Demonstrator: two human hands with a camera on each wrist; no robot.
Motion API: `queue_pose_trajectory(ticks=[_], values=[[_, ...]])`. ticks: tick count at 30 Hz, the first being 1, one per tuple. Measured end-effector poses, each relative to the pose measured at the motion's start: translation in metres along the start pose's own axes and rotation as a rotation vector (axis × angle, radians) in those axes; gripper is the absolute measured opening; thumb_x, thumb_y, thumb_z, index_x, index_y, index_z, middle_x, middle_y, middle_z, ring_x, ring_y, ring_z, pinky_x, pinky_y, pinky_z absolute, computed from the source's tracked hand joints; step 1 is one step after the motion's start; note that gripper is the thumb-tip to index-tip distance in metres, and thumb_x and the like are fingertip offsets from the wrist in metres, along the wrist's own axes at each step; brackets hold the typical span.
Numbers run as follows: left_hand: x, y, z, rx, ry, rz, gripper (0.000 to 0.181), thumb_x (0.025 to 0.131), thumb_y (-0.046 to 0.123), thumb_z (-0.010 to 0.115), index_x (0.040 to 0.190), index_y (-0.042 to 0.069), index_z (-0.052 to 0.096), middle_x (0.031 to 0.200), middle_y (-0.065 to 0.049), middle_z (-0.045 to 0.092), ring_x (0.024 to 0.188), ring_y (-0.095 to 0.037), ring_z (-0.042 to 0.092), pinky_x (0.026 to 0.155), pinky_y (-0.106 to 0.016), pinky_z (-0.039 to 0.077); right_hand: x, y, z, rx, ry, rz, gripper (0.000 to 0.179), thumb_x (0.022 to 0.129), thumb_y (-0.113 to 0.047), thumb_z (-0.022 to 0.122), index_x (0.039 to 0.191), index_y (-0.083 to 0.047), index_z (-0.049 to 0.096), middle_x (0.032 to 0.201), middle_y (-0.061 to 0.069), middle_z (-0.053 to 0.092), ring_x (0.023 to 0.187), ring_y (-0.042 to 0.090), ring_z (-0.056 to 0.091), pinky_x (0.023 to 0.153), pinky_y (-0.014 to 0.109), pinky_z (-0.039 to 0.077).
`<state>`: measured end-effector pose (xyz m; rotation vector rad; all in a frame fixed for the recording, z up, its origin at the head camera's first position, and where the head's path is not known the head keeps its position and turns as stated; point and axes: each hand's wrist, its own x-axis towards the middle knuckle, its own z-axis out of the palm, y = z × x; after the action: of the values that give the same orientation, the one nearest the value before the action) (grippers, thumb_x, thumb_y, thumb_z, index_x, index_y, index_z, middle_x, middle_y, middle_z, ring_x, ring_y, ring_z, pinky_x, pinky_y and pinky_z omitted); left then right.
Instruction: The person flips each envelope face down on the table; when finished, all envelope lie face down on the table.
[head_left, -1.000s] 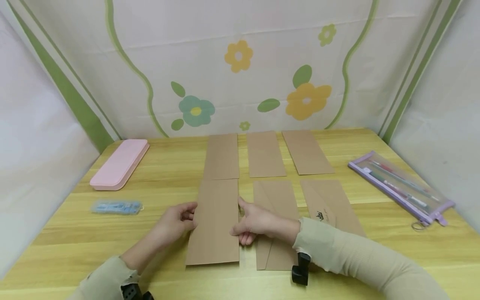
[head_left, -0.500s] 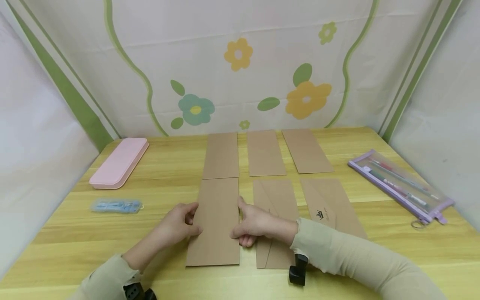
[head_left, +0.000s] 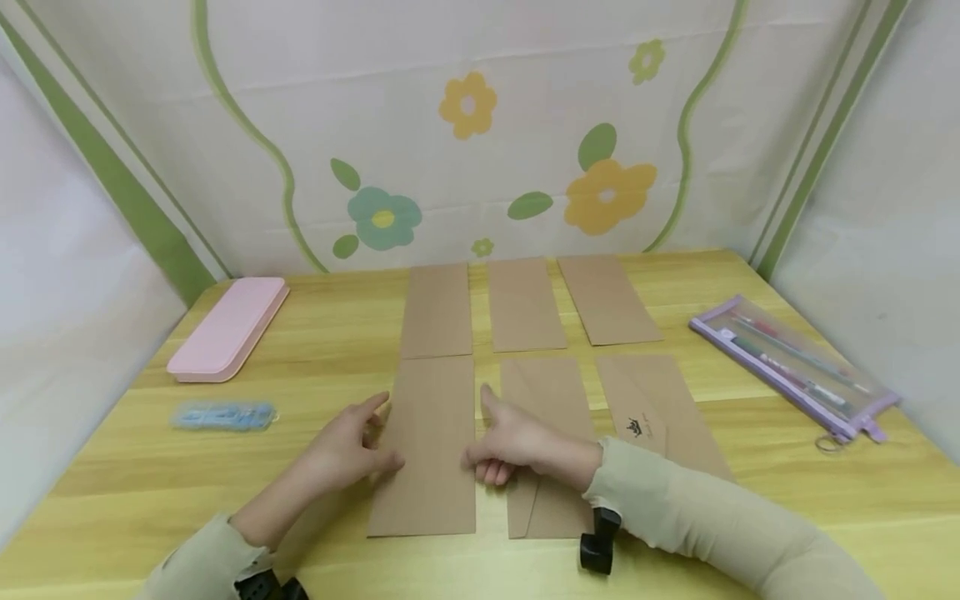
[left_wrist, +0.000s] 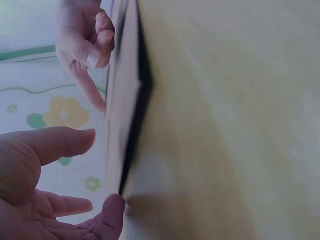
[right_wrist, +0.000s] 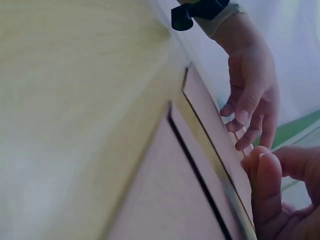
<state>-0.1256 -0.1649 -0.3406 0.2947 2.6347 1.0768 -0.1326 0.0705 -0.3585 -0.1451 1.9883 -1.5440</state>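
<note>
A: Where to look?

B: At the envelope (head_left: 431, 446): left place in the near row, flat on the table (head_left: 315, 342), between left hand (head_left: 341, 450) and right hand (head_left: 517, 442).

A: And the grip?

B: On the left, fingers spread, thumb over the left edge. On the right, forefinger straight, other fingers loosely curled, thumb at the right edge. No pinch to be seen on either side; how much pressure, cannot tell.

A: How best to square up, supposing a squaring step?

B: Probably with light, even nudges from both thumbs, against the edges rather than down on the face. Best to line the sides up with the back envelope (head_left: 437, 312) — and to lift the right wrist clear of the next envelope (head_left: 551, 512), easy to knock askew.

A: Pointing which way?

B: Long axis near to far, toward the curtain (head_left: 375, 108), short ends front and back. Plain face up, flap out of sight. Far end right at the back envelope; touching or overlapping, cannot tell.
</note>
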Motion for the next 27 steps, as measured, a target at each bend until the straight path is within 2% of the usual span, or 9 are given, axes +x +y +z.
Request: queue_pose_trajectory(ticks=[3, 6, 9, 11, 15, 20, 27], values=[[-0.001, 0.004, -0.001, -0.016, 0.02, 0.036, 0.083, 0.076, 0.015, 0.075, 0.143, -0.001, 0.028, 0.123, -0.024, 0.047, 0.099, -0.029, 0.056, 0.077, -0.038, 0.052, -0.002, -0.003, -0.009, 0.025, 0.042, -0.029, 0.103, 0.08, -0.001, 0.064, 0.146, -0.007, -0.015, 0.052, 0.006, 0.056, 0.039, 0.01, 0.05, 0.038, 0.021, 0.045], [0.0, 0.013, 0.001, -0.061, 0.037, 0.102, 0.08, 0.079, 0.015, 0.072, 0.144, 0.003, 0.027, 0.129, -0.024, 0.044, 0.112, -0.035, 0.051, 0.088, -0.043, 0.049, -0.005, -0.007, -0.022, -0.004, 0.095, -0.07, 0.098, 0.081, -0.004, 0.065, 0.148, -0.006, -0.007, 0.059, 0.006, 0.059, 0.047, 0.012, 0.055, 0.045, 0.023, 0.049], [0.003, 0.025, 0.004, -0.129, 0.035, 0.144, 0.08, 0.081, 0.013, 0.07, 0.146, 0.007, 0.025, 0.136, -0.022, 0.04, 0.121, -0.037, 0.045, 0.094, -0.046, 0.045, -0.012, -0.012, -0.037, -0.061, 0.139, -0.099, 0.095, 0.081, -0.008, 0.066, 0.149, -0.006, 0.001, 0.074, 0.008, 0.063, 0.06, 0.015, 0.059, 0.057, 0.026, 0.052], [0.006, 0.032, 0.008, -0.198, 0.012, 0.152, 0.081, 0.081, 0.011, 0.07, 0.147, 0.009, 0.023, 0.14, -0.021, 0.037, 0.125, -0.037, 0.042, 0.097, -0.047, 0.042, -0.018, -0.014, -0.046, -0.09, 0.163, -0.109, 0.093, 0.081, -0.01, 0.067, 0.149, -0.007, 0.003, 0.089, 0.011, 0.063, 0.069, 0.018, 0.06, 0.065, 0.029, 0.052], [0.015, 0.043, 0.019, -0.339, -0.033, 0.173, 0.077, 0.082, 0.008, 0.067, 0.146, 0.005, 0.024, 0.142, -0.024, 0.035, 0.126, -0.039, 0.04, 0.101, -0.048, 0.039, -0.029, -0.014, -0.061, -0.135, 0.198, -0.126, 0.092, 0.084, -0.012, 0.065, 0.149, -0.006, 0.0, 0.116, 0.021, 0.057, 0.092, 0.024, 0.06, 0.078, 0.034, 0.053], [0.027, 0.052, 0.037, -0.461, -0.061, 0.168, 0.071, 0.082, 0.003, 0.065, 0.144, 0.002, 0.029, 0.141, -0.022, 0.038, 0.126, -0.037, 0.042, 0.101, -0.046, 0.039, -0.04, -0.007, -0.075, -0.188, 0.244, -0.13, 0.091, 0.084, -0.014, 0.065, 0.149, -0.006, 0.001, 0.129, 0.026, 0.047, 0.113, 0.033, 0.053, 0.09, 0.039, 0.048], [0.039, 0.064, 0.056, -0.561, -0.116, 0.104, 0.073, 0.081, 0.004, 0.065, 0.144, 0.004, 0.028, 0.146, -0.019, 0.032, 0.132, -0.035, 0.035, 0.105, -0.049, 0.032, -0.057, 0.004, -0.088, -0.129, 0.29, -0.076, 0.087, 0.084, -0.012, 0.064, 0.149, -0.005, 0.006, 0.14, 0.029, 0.033, 0.127, 0.042, 0.036, 0.096, 0.044, 0.044]])
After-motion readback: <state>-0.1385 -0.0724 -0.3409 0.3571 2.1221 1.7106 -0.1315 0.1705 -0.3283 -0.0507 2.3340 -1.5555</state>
